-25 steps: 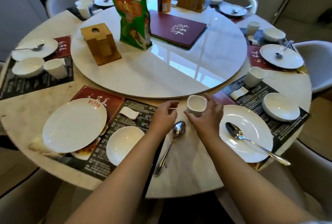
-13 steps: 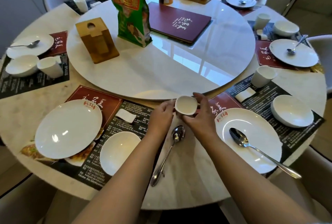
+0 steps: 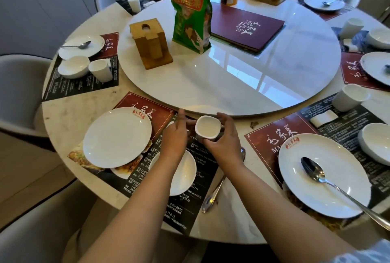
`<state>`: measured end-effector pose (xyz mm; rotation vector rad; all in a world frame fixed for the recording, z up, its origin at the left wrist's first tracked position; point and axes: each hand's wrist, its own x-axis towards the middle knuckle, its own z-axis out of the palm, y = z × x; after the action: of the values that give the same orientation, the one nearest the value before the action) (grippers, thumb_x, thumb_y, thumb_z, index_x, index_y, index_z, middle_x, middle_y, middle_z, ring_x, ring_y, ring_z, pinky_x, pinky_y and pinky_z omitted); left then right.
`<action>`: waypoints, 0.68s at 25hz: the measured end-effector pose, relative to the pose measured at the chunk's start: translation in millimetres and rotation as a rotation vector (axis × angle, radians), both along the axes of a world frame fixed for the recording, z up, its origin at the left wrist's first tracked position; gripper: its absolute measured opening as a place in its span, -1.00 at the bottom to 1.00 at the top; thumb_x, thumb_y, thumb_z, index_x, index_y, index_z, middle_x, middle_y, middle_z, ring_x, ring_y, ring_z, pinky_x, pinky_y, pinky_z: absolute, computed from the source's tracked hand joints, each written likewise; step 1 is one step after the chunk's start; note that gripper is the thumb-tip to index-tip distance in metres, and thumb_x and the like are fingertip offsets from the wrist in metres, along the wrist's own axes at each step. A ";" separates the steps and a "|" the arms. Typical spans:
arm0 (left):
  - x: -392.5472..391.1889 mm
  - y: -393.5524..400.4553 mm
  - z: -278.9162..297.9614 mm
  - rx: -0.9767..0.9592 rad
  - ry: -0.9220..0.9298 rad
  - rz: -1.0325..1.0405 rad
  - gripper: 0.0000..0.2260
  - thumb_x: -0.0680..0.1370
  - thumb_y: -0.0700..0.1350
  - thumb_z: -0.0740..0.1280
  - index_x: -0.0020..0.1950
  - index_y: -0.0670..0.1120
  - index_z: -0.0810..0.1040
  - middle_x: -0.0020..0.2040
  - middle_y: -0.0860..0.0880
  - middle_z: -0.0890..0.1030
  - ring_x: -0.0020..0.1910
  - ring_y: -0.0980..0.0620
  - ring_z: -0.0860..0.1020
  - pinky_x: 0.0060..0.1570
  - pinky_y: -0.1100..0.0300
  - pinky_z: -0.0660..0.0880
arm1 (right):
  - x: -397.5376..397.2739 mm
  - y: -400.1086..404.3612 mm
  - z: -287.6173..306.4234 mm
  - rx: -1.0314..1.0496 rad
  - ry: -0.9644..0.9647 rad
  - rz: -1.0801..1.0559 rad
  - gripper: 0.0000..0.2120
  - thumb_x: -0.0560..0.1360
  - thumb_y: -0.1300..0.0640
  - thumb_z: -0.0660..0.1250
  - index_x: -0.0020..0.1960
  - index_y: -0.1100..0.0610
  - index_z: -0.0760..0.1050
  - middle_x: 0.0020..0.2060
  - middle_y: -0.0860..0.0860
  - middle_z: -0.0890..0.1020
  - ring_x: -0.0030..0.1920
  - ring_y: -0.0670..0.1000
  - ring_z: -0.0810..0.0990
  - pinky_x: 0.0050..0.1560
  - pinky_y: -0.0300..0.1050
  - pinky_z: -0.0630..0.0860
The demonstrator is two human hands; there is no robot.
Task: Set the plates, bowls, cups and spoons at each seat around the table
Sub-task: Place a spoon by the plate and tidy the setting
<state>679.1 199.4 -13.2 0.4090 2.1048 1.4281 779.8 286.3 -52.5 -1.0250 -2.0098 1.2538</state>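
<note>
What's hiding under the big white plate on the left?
Under the plate lies a paper placemat, red at the top, with food pictures peeking out below. Whatever is printed beneath the plate itself is covered.

Big round marble table [image 3: 63, 119] with a glossy lazy susan [image 3: 232, 85] catching window glare, pale padded chairs [image 3: 19, 93] parked around its edge, tan floor [image 3: 23, 169] underneath.

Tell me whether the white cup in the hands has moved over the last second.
Yes. The white cup has shifted left, from bare marble right of the loose spoon to over the near placemat.
</note>
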 end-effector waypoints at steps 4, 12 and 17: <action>-1.0 0.0 -5.3 -0.059 0.072 -0.051 -0.42 0.40 0.48 -0.04 -0.18 0.21 0.68 -0.12 -0.03 0.71 -0.05 -0.06 0.66 0.08 -0.13 0.56 | -2.3 -2.3 -4.7 0.000 0.014 -0.026 -0.32 0.24 0.06 0.57 0.27 -0.07 0.34 0.17 -0.15 0.50 0.15 -0.06 0.51 0.13 0.01 0.53; 18.6 -18.1 7.8 -0.124 0.402 -0.150 -0.77 0.62 -0.08 0.21 0.22 -0.05 0.54 0.16 -0.01 0.58 0.06 0.12 0.52 -0.06 0.29 0.41 | 13.9 -7.7 4.6 -0.079 -0.076 0.021 -0.30 0.37 0.24 0.46 0.40 -0.05 0.24 0.24 -0.12 0.45 0.23 -0.10 0.46 0.12 -0.30 0.45; 91.4 -61.6 -20.8 -0.012 0.638 -0.345 -0.83 0.54 -0.17 0.31 0.11 -0.01 0.56 0.06 0.07 0.50 0.04 0.18 0.48 0.04 0.28 0.49 | 74.8 -34.4 3.2 -0.020 -0.046 -0.162 -0.61 0.47 0.28 0.32 0.22 -0.03 0.41 0.09 -0.09 0.50 0.12 -0.06 0.52 0.02 -0.29 0.44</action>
<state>770.6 137.8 -34.0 1.2941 2.3503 1.1734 854.6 251.9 -49.4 -1.2112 -1.9089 1.1765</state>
